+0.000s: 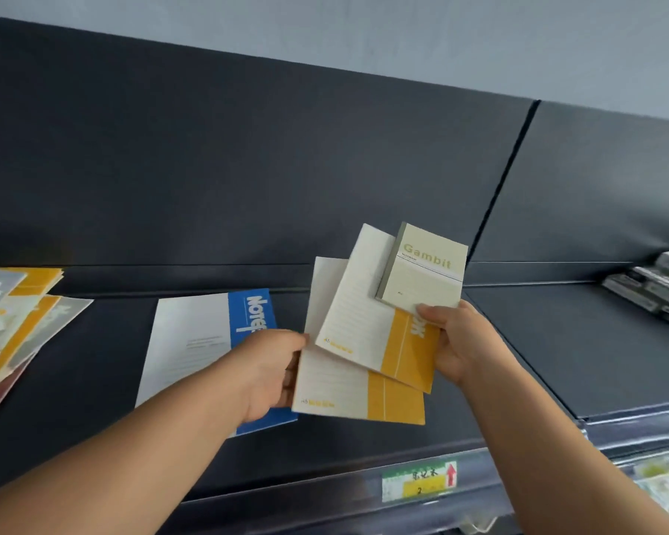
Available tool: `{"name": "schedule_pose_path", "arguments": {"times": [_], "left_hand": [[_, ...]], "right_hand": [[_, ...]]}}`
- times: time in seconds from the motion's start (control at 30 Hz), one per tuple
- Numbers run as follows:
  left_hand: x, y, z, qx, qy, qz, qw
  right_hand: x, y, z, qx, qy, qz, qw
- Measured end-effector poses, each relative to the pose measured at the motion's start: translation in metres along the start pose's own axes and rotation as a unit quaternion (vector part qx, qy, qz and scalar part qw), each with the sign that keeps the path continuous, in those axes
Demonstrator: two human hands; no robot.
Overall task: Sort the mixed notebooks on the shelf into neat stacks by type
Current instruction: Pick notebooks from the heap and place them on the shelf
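Dark shelf (93, 361) underneath | pinching lower yellow-banded notebook (340, 388) with left hand (271, 372) | gripping upper yellow-banded notebook (360, 326) and Gambit notebook (425, 272) with right hand (460, 341) | hovering over blue notebook (209, 341) beneath left hand | working well right of mixed pile (20, 318)

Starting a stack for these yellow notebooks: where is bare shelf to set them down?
Bare shelf: right of the seam, between the right hand and the dark boxes. Another strip lies between the fanned pile and the blue notebook. Crowded: the far left, and the middle, where the left hand and the right hold the yellow notebooks.
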State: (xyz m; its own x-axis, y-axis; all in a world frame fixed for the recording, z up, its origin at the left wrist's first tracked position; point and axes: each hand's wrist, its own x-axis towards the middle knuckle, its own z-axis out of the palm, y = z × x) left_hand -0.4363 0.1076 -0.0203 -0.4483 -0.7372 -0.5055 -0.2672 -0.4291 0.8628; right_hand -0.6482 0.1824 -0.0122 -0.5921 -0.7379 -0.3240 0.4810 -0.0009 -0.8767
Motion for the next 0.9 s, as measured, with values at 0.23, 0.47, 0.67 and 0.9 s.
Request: {"name": "schedule_pose_path", "arguments": {"times": [0.23, 0.47, 0.67, 0.9], "left_hand": [[0.021, 0.013, 0.067, 0.003, 0.133, 0.104, 0.986], [0.029, 0.014, 0.166, -0.013, 0.127, 0.121, 0.984], [0.032, 0.008, 0.209, 0.028, 0.199, 0.15, 0.968], [0.055, -0.009, 0.203, 0.147, 0.336, 0.111, 0.924]], "right_hand": [[0.02, -0.023, -0.052, -0.034, 0.021, -0.026, 0.999], [0.049, -0.042, -0.104, -0.09, -0.018, -0.021, 0.996], [0.078, -0.056, -0.144, -0.145, -0.032, -0.03, 0.988], [0.094, -0.072, -0.202, -0.136, -0.025, -0.023, 0.99]]}}
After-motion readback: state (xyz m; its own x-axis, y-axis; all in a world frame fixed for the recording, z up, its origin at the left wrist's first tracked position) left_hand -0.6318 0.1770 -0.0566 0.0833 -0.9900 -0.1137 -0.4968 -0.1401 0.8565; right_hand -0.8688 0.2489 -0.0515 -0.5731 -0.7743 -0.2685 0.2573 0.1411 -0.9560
